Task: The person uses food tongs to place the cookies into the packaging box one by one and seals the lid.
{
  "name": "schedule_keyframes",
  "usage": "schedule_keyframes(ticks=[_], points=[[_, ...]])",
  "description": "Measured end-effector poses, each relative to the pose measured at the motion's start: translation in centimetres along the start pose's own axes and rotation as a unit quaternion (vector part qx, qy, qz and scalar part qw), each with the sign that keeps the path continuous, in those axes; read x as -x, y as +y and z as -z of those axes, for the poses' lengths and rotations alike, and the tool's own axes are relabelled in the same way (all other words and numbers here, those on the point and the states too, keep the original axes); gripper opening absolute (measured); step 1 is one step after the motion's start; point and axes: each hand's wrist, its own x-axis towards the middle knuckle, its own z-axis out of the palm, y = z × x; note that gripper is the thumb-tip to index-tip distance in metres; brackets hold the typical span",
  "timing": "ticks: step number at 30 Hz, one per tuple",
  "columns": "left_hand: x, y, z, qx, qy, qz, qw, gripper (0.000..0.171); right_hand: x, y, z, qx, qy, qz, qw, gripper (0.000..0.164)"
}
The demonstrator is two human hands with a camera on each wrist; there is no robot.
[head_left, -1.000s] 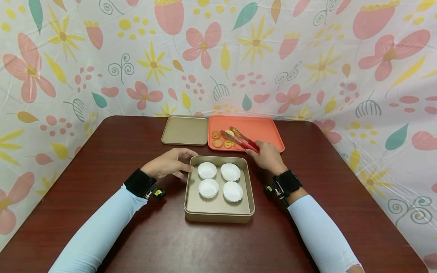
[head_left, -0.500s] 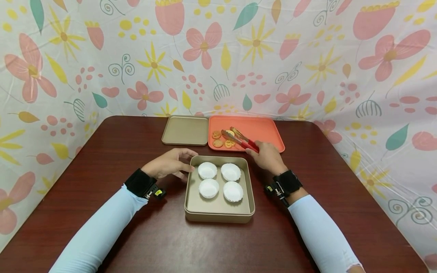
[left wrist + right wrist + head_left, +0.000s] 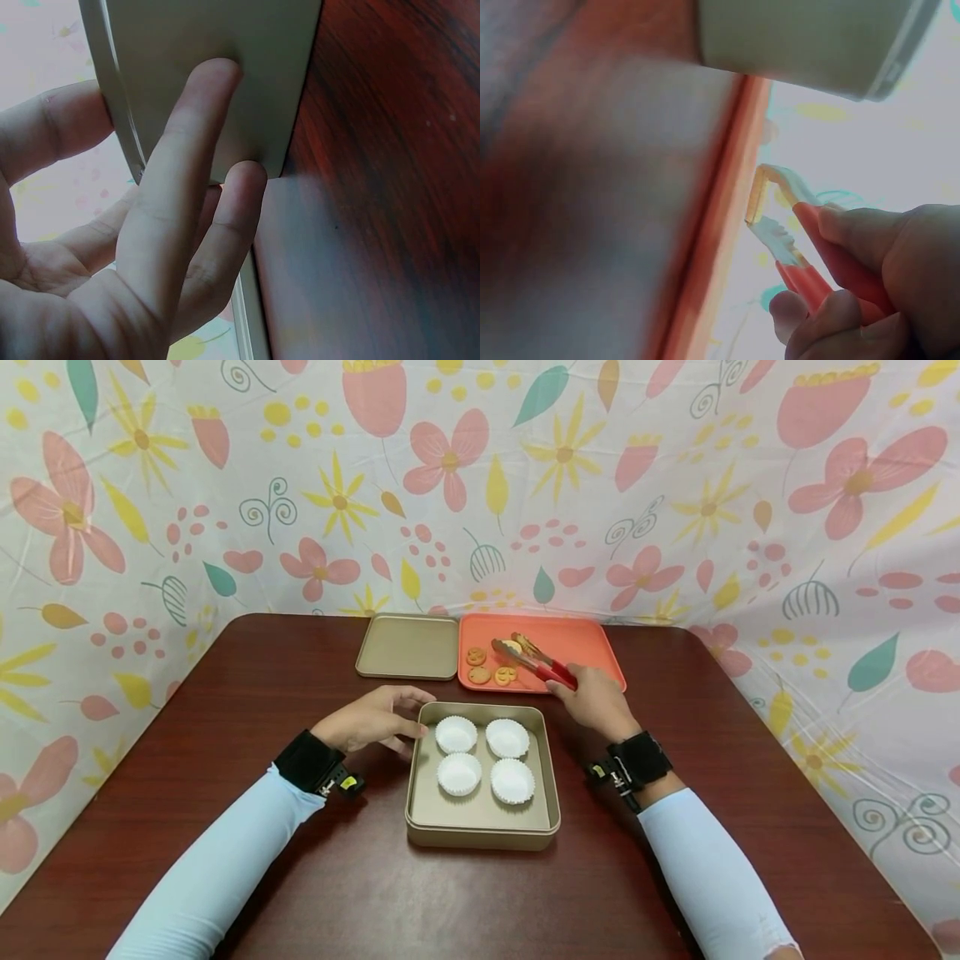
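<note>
Four white fluted cups (image 3: 456, 737) are sitting in two rows of two inside a square tan box (image 3: 480, 839), which is resting near the middle of the dark wooden table (image 3: 675, 735). The left hand (image 3: 375, 718) is touching the box around its far left corner, fingers loosely spread and fingertips lying against its outer wall, without clasping it. To the right and farther off, the right hand (image 3: 596, 702) is gripping red-handled tongs (image 3: 546, 672), its fingers curling round the handles. Those tongs are pointing left and away over an orange tray (image 3: 581, 639), and a pale yellow cookie (image 3: 512, 646) is showing between their tips; the right wrist view is presenting it edge-on there. Three more cookies (image 3: 479, 676) are lying at the tray's near left. Just left of the orange tray, a flat tan tray (image 3: 408, 646) is lying on the table. Pale blue sleeves (image 3: 217, 852) are covering both forearms, black bands (image 3: 306, 762) are circling both wrists, and flowered cloth (image 3: 247, 443) is hanging beyond the table's far edge.
</note>
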Motion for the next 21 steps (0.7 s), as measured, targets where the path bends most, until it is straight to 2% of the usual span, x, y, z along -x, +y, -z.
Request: schedule_keyframes(ticks=[13, 21], points=[[0.0, 0.0, 0.0, -0.001, -0.001, 0.002, 1.0, 0.058, 0.9, -1.1, 4.4, -0.023, 0.028, -0.007, 0.999, 0.039], [-0.1, 0.0, 0.0, 0.004, -0.003, 0.001, 1.0, 0.058, 1.5, -2.4, 6.7, -0.014, 0.038, 0.005, 0.999, 0.039]])
